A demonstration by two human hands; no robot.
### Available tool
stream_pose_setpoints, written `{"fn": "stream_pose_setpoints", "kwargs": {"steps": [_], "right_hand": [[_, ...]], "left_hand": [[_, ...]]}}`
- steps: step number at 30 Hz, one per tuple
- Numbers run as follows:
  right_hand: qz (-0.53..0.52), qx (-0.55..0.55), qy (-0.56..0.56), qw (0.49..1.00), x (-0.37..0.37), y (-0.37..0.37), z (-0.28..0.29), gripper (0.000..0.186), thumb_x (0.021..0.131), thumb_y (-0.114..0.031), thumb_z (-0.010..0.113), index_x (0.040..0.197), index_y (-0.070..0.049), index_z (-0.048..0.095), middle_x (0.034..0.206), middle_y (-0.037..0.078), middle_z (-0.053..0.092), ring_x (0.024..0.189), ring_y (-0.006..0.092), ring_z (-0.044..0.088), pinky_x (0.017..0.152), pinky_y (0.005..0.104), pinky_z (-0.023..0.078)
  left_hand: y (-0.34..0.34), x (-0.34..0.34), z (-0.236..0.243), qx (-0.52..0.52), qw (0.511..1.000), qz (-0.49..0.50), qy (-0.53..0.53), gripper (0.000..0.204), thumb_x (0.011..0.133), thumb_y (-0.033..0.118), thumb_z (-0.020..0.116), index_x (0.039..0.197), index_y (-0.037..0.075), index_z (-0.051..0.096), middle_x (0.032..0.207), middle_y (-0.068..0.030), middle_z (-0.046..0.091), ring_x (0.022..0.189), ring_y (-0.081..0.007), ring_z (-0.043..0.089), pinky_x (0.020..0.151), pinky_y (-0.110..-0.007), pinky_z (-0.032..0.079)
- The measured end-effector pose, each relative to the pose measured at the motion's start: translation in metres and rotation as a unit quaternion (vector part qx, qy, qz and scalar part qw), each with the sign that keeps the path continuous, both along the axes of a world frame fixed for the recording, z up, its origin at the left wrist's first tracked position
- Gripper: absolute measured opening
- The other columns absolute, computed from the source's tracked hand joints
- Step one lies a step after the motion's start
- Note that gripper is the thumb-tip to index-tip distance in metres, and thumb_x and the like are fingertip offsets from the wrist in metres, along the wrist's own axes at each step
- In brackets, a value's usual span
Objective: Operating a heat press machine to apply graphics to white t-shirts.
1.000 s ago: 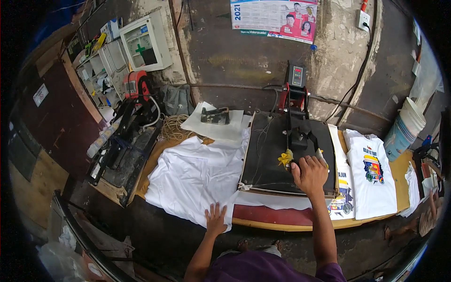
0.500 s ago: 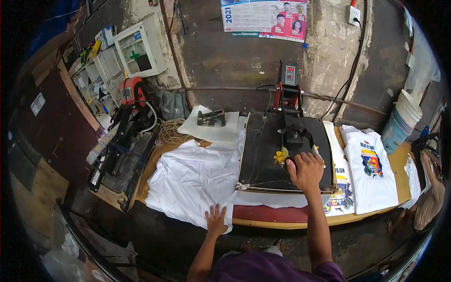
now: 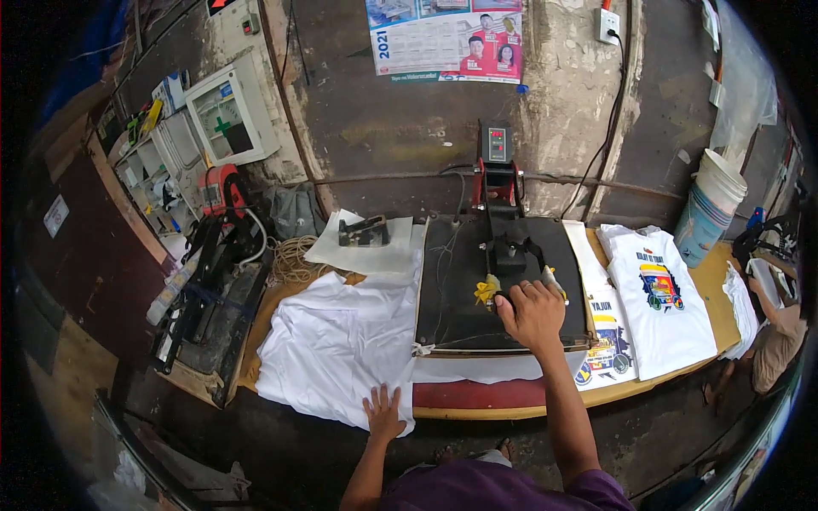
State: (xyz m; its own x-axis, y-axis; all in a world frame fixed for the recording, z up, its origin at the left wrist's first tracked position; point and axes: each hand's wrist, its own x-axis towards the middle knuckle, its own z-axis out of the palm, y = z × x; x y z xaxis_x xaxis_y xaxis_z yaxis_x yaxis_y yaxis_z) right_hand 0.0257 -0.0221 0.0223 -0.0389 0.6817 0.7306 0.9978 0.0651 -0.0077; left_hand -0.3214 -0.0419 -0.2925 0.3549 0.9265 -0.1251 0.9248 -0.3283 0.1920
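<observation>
My right hand [image 3: 534, 315] is closed over the front handle of a heat press, whose black upper plate [image 3: 447, 311] lies lowered over a white sheet or cloth at the front edge. Yellow wrapping [image 3: 486, 290] shows at the handle's left end; my palm and fingers hide much of the rest. To the left of the press, plain white shirts [image 3: 328, 345] are spread on the table and drape past its front edge. My left hand [image 3: 383, 415] rests flat on their near right corner, fingers spread and holding nothing.
Right of the press lie a white shirt with a colourful vehicle print [image 3: 660, 294] and a printed piece [image 3: 607, 345] beside it. Stacked buckets [image 3: 711, 209] stand behind. A second press [image 3: 213, 298], coiled rope [image 3: 294, 260] and a dark block-like tool [image 3: 364, 232] are at left. Another person [image 3: 777, 328] is far right.
The whole view has shifted, so the scene sits lower and further left. Both hands keep their places, the right on the press handle and the left on the white shirts.
</observation>
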Motion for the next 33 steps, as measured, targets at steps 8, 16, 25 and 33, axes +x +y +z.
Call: {"fn": "stream_pose_setpoints", "kwargs": {"steps": [8,16,25,33], "right_hand": [[0.003,0.012,-0.002,1.000,0.000,0.001,-0.001,0.039,0.090,-0.040,0.060,0.067,-0.009,0.061,0.068,0.007,0.059,0.067,0.0249,0.059,0.063,0.0374,0.044],[-0.002,0.013,0.000,1.000,0.000,0.001,-0.001,0.038,0.089,-0.040,0.059,0.066,-0.009,0.060,0.067,0.006,0.059,0.065,0.0241,0.059,0.061,0.0375,0.043],[-0.002,0.003,0.015,1.000,0.000,0.001,-0.003,0.034,0.087,-0.036,0.060,0.068,-0.009,0.056,0.070,0.006,0.058,0.068,0.0250,0.058,0.064,0.0390,0.042],[0.009,0.001,-0.005,1.000,0.004,0.001,-0.004,0.034,0.087,-0.038,0.061,0.069,-0.010,0.057,0.070,0.006,0.057,0.068,0.0241,0.058,0.064,0.0383,0.042]], "left_hand": [[0.002,-0.002,-0.010,0.021,1.000,-0.015,0.010,0.110,0.065,0.036,0.083,0.156,0.021,0.023,0.162,-0.0180,0.014,0.149,-0.0442,0.007,0.115,-0.067,0.007],[0.003,-0.004,-0.017,0.022,1.000,-0.014,0.017,0.110,0.065,0.039,0.082,0.156,0.021,0.023,0.162,-0.0182,0.014,0.149,-0.0439,0.007,0.115,-0.067,0.006],[0.001,-0.005,-0.020,0.051,0.998,-0.019,0.002,0.112,0.063,0.040,0.084,0.156,0.021,0.026,0.161,-0.0185,0.016,0.148,-0.0446,0.010,0.114,-0.068,0.009],[0.001,-0.005,-0.016,0.058,0.998,-0.022,-0.011,0.112,0.060,0.039,0.086,0.155,0.019,0.028,0.159,-0.0201,0.018,0.147,-0.0453,0.013,0.113,-0.070,0.012]]}}
